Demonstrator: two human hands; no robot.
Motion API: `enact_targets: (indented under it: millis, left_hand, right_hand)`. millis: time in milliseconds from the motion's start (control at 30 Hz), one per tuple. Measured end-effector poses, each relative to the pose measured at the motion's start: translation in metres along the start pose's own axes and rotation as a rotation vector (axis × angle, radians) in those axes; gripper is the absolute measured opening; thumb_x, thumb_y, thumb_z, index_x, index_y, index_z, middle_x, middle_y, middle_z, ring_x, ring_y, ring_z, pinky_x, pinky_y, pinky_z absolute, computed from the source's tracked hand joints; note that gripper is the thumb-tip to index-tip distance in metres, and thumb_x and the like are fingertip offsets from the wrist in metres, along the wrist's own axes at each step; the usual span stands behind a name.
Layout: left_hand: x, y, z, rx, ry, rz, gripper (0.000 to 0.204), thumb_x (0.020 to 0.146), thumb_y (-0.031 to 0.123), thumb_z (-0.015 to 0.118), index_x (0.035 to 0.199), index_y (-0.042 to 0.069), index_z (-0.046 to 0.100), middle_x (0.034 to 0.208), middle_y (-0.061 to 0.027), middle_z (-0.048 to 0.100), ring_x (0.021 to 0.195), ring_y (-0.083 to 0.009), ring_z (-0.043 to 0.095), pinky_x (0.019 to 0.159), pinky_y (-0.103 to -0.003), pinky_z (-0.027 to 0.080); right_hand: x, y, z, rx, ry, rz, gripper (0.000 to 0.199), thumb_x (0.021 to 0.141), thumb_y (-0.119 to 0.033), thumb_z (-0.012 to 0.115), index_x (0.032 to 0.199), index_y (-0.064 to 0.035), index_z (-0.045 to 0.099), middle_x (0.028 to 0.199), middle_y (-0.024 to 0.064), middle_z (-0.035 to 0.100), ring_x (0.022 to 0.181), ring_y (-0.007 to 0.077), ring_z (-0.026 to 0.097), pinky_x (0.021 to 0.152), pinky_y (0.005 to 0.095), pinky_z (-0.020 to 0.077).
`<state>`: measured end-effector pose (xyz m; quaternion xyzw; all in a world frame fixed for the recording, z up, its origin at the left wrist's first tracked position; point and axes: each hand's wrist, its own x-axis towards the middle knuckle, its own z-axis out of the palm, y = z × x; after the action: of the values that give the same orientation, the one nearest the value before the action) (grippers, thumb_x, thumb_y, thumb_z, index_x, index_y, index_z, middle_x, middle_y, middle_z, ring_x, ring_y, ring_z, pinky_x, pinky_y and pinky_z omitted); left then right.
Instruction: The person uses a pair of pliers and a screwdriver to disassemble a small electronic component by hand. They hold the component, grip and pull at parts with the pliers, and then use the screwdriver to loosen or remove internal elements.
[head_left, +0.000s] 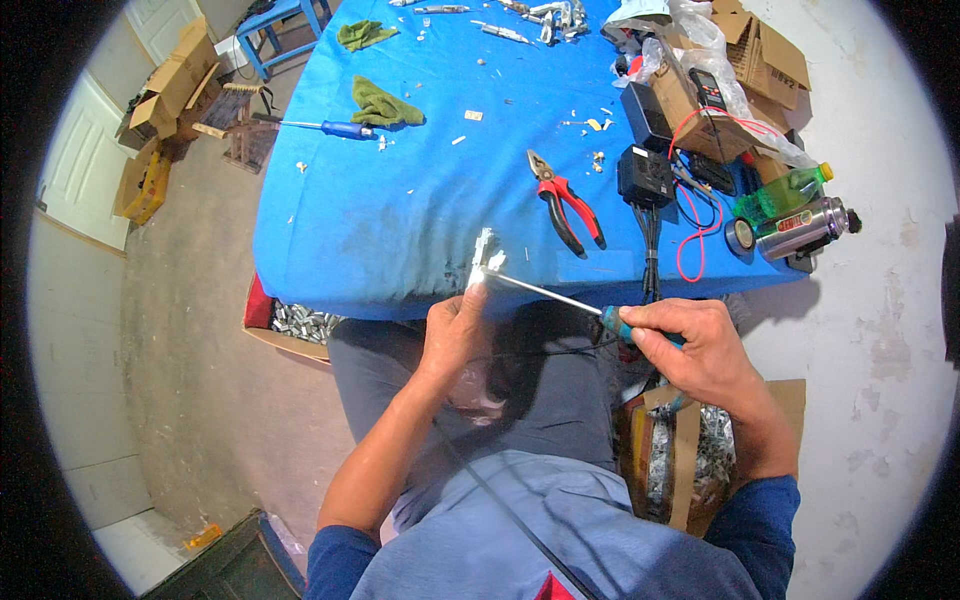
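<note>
Over the near edge of the blue-covered table (330, 225), my left hand (455, 325) is closed on a small silvery metal part (482, 255), held upright between thumb and fingers. My right hand (690, 340) grips the teal handle of a screwdriver (550, 292). Its long shaft slants up to the left, and the tip meets the metal part or lies right beside it; I cannot tell which. Beyond my right hand lie red-and-black pliers (567, 205), jaws pointing away. A second screwdriver (345, 129) with a blue handle rests at the table's left edge.
Green cloths (385, 104) and several metal parts (555, 18) lie farther back. On the right stand black power boxes (645, 175) with cables, a green bottle (785, 195) and a steel flask (805, 228). Boxes of metal pieces sit below: one left (300, 325), one right (690, 460).
</note>
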<state>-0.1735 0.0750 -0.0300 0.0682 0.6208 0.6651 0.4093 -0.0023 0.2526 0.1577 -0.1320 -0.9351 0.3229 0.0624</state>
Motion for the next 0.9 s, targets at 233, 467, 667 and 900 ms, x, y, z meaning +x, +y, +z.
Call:
enact_targets:
  millis: [233, 467, 667, 900]
  left_hand:
    - [0.003, -0.004, -0.002, 0.220, 0.045, 0.097, 0.064, 0.094, 0.056, 0.052, 0.067, -0.002, 0.057, 0.060, 0.0013, 0.048, 0.055, -0.0075, 0.039, 0.046, -0.029, 0.033]
    - [0.002, -0.003, 0.004, 0.339, 0.017, 0.066, 0.065, 0.095, 0.052, 0.052, 0.076, -0.009, 0.061, 0.060, -0.0030, 0.050, 0.062, -0.0110, 0.043, 0.055, -0.035, 0.040]
    - [-0.003, -0.001, 0.006, 0.350, 0.009, 0.075, 0.062, 0.095, 0.050, 0.052, 0.077, -0.009, 0.061, 0.060, -0.0086, 0.053, 0.062, -0.0136, 0.046, 0.059, -0.037, 0.043]
    - [-0.002, 0.009, 0.005, 0.426, -0.011, 0.019, 0.054, 0.095, 0.045, 0.052, 0.084, -0.007, 0.064, 0.068, -0.0134, 0.061, 0.066, -0.0173, 0.055, 0.065, -0.038, 0.046]
  right_hand:
    - [0.006, -0.015, -0.001, -0.099, -0.003, -0.069, 0.018, 0.082, -0.007, 0.065, 0.100, -0.0028, 0.070, 0.082, 0.0153, 0.069, 0.074, 0.0317, 0.068, 0.066, 0.0382, 0.0539]
    - [0.014, -0.011, 0.017, -0.111, -0.043, -0.145, 0.018, 0.082, -0.009, 0.065, 0.099, -0.0045, 0.069, 0.079, 0.0145, 0.068, 0.069, 0.0329, 0.066, 0.063, 0.0409, 0.0538]
    - [0.007, -0.010, 0.015, -0.055, 0.032, -0.057, 0.017, 0.082, -0.009, 0.065, 0.097, -0.0016, 0.071, 0.086, 0.0166, 0.070, 0.077, 0.0309, 0.069, 0.068, 0.0373, 0.0551]
    - [-0.003, -0.017, -0.013, -0.044, 0.043, 0.061, 0.019, 0.083, -0.007, 0.065, 0.099, 0.0002, 0.071, 0.090, 0.0180, 0.071, 0.081, 0.0283, 0.071, 0.072, 0.0349, 0.0549]
